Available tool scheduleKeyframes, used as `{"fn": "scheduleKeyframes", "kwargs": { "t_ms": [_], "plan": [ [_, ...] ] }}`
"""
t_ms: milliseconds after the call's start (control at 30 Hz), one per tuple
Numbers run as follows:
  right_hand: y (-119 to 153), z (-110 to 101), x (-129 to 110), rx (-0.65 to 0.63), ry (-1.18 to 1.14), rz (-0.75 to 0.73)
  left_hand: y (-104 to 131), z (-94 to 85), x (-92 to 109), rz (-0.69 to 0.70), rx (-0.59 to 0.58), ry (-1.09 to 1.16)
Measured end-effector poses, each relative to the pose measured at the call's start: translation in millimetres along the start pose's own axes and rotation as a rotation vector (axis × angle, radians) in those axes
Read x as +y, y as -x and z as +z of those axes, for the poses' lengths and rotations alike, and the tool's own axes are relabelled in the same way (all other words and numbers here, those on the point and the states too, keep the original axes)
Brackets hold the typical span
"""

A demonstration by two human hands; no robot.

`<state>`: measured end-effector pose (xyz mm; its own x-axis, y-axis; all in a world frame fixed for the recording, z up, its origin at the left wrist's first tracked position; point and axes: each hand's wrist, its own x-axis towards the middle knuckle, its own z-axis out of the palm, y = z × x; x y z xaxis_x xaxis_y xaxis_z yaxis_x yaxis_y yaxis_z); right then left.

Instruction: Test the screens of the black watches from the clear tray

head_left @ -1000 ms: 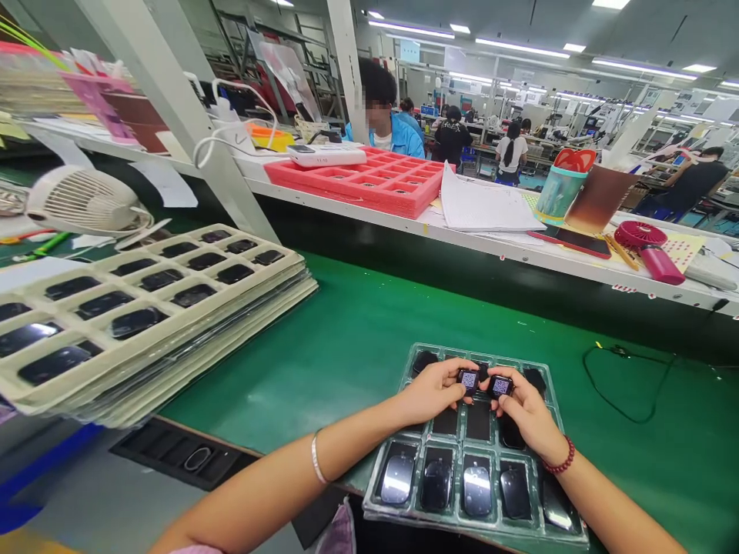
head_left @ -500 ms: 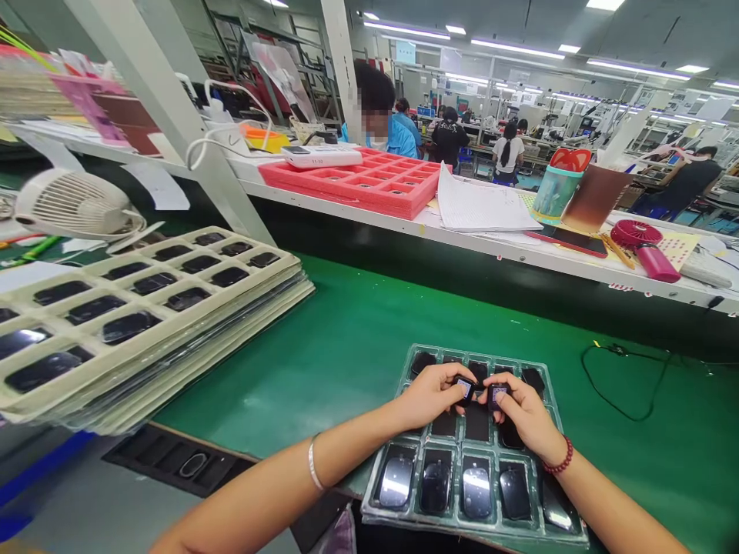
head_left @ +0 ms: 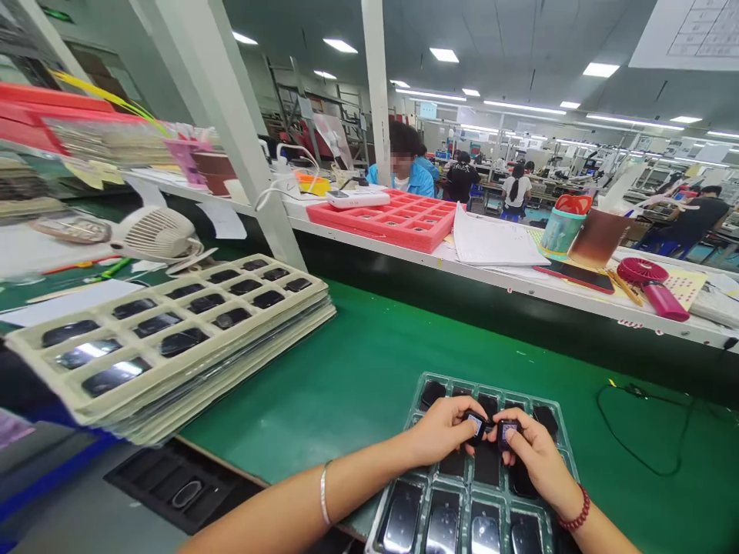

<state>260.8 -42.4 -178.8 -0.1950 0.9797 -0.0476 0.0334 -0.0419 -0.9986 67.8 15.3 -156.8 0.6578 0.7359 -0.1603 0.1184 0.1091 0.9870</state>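
My left hand (head_left: 447,431) is closed, pinching a small black part with a QR-code label (head_left: 476,428) between thumb and fingers. A similar black part with a QR-code label (head_left: 509,434) is gripped in my right hand (head_left: 534,454). The two parts are held side by side, close to each other. Both hands hover over a clear plastic tray (head_left: 423,492), whose compartments hold glossy black rounded pieces (head_left: 401,517). My hands hide some of the middle compartments.
At left stands a stack of cream trays (head_left: 231,362) with black pieces in the top one. Behind it is a white fan (head_left: 153,235). A black cable (head_left: 612,442) lies on the green mat at right. A shelf carries a red foam tray (head_left: 381,231) and papers (head_left: 496,242). Several people sit beyond.
The camera has tilted up and turned left, so the whole scene sits lower and further right. Both hands keep their parts in nearly the same place over the tray.
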Motion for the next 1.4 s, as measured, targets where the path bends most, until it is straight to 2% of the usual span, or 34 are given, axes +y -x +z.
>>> {"fn": "scheduleKeyframes", "kwargs": {
  "t_ms": [433, 667, 833, 933, 1033, 1167, 1300, 1400],
  "plan": [
    [-3, 2, -2, 0.006, -0.029, -0.027, -3, 0.1, -3, 0.027, 0.0, 0.014],
    [-8, 2, -4, 0.024, -0.034, -0.064, 0, 0.2, 7, 0.027, -0.04, -0.011],
    [-11, 1, -1, 0.024, -0.056, -0.068, -10, -5.2, -10, 0.08, -0.098, -0.019],
    [-10, 1, -2, 0.053, -0.024, -0.094, -14, -7.5, -18, 0.137, -0.059, -0.032],
    [-9, 1, -4, 0.061, -0.043, -0.086, -12, -7.5, -13, 0.153, -0.009, -0.061],
    [-9, 0, -3, 0.032, -0.058, -0.048, -6, -5.6, -2, 0.077, -0.014, -0.062],
    [-9, 1, -5, 0.068, -0.018, -0.076, -5, -4.4, 0, 0.103, 0.005, -0.081],
    [-9, 0, -5, 0.044, -0.03, -0.058, -4, -3.9, 3, 0.103, -0.023, -0.12]
  ]
}}
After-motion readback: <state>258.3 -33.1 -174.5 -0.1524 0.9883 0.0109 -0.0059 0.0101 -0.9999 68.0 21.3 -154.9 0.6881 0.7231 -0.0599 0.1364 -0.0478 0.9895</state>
